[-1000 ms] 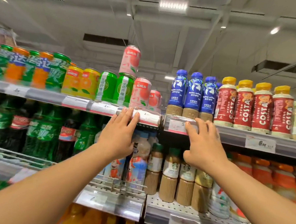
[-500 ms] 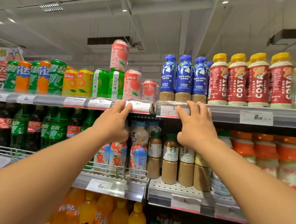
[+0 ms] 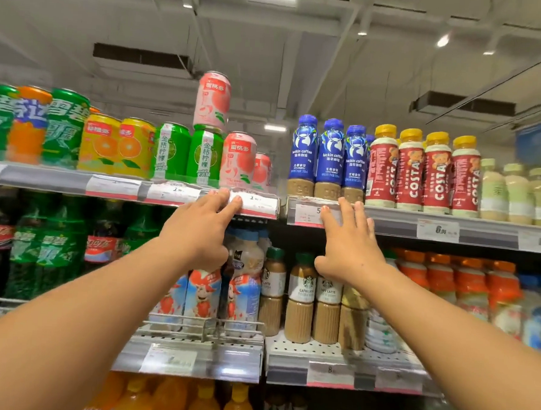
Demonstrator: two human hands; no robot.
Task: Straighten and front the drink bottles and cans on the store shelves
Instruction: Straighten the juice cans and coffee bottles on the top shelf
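Both my arms reach up to the top shelf edge (image 3: 396, 222). My left hand (image 3: 199, 229) rests its straight fingers on the price strip just below a pink peach can (image 3: 237, 160). A second pink can (image 3: 212, 103) is stacked on top of a green can (image 3: 204, 157). My right hand (image 3: 350, 243) lies with spread fingers on the price strip below three blue coffee bottles (image 3: 329, 157). Neither hand holds anything. Red Costa bottles (image 3: 421, 173) stand in a row to the right.
Yellow orange-drink cans (image 3: 117, 146) and green soda cans (image 3: 65, 128) fill the top shelf's left. The shelf below holds dark and green soda bottles (image 3: 50, 249), milk bottles (image 3: 201, 295), Starbucks latte bottles (image 3: 302, 297) and orange-capped bottles (image 3: 471, 287). Orange juice bottles (image 3: 165, 400) stand at the bottom.
Both hands stay on the top shelf's price strip, barely shifted. My view has tilted a little, so the shelves sit at a slightly different height in the frame.
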